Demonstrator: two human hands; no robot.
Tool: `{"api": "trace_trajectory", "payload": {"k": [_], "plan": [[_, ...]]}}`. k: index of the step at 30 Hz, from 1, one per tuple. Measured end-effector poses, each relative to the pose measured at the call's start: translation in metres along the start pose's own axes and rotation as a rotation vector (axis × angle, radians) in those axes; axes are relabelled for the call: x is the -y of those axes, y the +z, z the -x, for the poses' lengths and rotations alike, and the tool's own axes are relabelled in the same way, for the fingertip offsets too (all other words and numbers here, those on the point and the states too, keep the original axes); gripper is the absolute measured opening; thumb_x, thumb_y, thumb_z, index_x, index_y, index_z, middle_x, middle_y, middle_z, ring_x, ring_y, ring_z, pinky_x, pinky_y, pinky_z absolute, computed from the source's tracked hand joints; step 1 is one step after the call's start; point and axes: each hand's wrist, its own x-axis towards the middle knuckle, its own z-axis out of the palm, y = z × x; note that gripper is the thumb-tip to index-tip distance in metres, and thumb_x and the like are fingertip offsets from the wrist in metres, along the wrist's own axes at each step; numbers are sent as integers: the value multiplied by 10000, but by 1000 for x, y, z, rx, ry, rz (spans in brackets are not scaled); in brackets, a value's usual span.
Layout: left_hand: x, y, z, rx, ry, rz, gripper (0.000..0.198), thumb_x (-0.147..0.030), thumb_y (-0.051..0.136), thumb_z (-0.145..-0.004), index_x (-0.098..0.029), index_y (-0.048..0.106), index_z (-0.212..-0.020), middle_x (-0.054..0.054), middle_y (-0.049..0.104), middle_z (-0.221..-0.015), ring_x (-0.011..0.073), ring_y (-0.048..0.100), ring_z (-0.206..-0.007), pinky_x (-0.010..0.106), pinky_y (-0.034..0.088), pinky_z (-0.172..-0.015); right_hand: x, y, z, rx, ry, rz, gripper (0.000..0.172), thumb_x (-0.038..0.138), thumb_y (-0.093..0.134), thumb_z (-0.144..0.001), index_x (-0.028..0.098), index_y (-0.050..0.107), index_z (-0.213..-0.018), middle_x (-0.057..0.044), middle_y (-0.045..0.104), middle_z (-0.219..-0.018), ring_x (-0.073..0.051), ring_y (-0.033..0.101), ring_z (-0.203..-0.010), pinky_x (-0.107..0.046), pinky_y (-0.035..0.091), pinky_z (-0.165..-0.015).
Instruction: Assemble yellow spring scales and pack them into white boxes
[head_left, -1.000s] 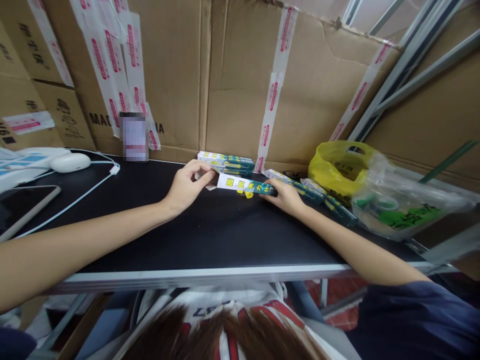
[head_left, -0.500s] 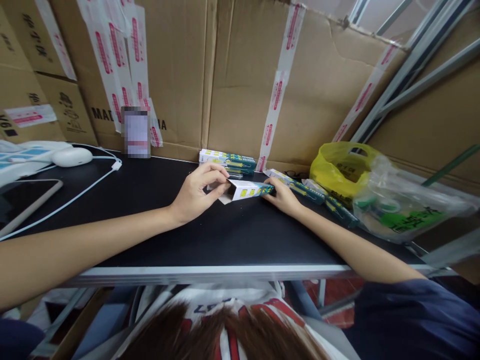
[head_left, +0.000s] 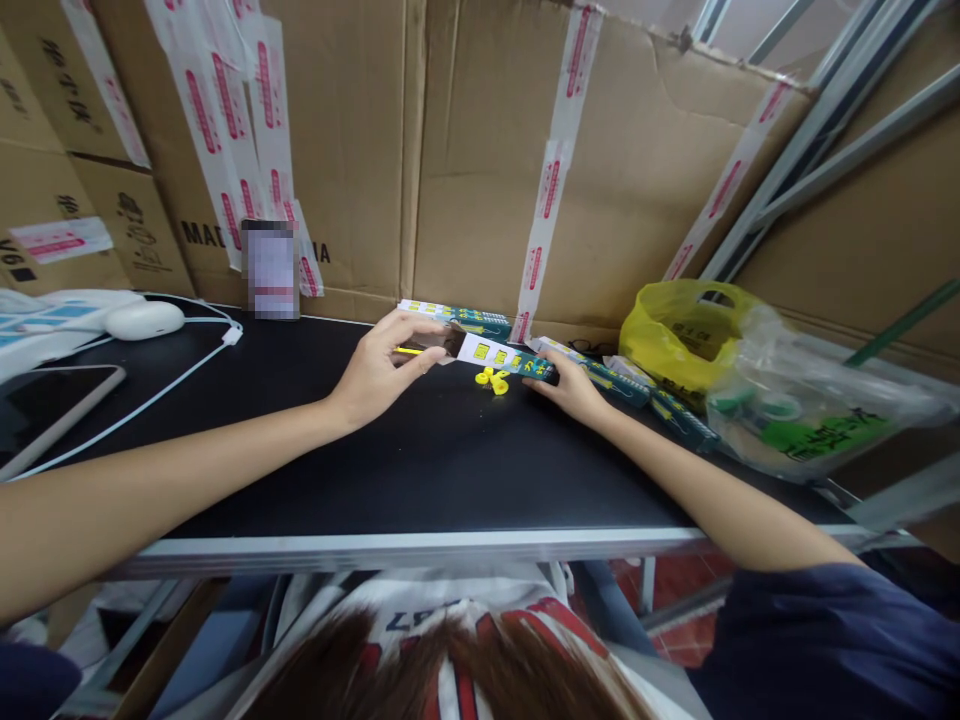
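A small white and green printed cardboard box (head_left: 495, 354) is held above the black table, its open end facing left. My right hand (head_left: 568, 388) grips its green right end between thumb and fingers. At the open end, my left hand (head_left: 386, 370) pinches a thin, partly see-through piece (head_left: 431, 345) with a yellow edge; fingers hide much of it, so its kind is unclear. Small yellow pieces (head_left: 493, 380) lie on the table just below the box.
Behind my hands lie similar green and white boxes (head_left: 480, 322), with more (head_left: 679, 420) at the right. Beside those stand a yellow plastic bag (head_left: 660, 340) and a clear bag (head_left: 795, 430). A phone (head_left: 271, 270) leans on the cardboard wall; a white cable (head_left: 172, 385) crosses the left side.
The box has risen and its open end has turned, with the yellow-edged piece now showing in my left hand. Small yellow pieces have come into view on the table below.
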Motion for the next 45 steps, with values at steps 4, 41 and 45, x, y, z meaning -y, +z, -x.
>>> {"api": "trace_trajectory", "payload": {"k": [4,41,45], "plan": [[-2,-3,-1,72,49,-5,264,-383,657,-803,-223,644,-1012,71,559,-1198,199,564,-1116,293,550,-844,-6,-6,1,-15,10,32,309,454,639,-783,203,550,-939,-51,619,-887,-228,582,-801,-367,475,-745],[23,-5,-16,-13,-422,372,224,-331,642,-788,-174,508,-876,19,615,-876,126,644,-721,224,555,-566,21,-17,8,319,260,-547,437,544,685,-742,184,495,-901,48,553,-556,-86,484,-407,-197,398,-356],[18,-7,-16,84,-466,440,255,-397,600,-825,-185,500,-924,27,654,-885,129,666,-718,214,547,-554,24,-17,7,325,261,-562,438,533,682,-747,168,523,-927,45,541,-588,-76,489,-424,-184,397,-351]]}}
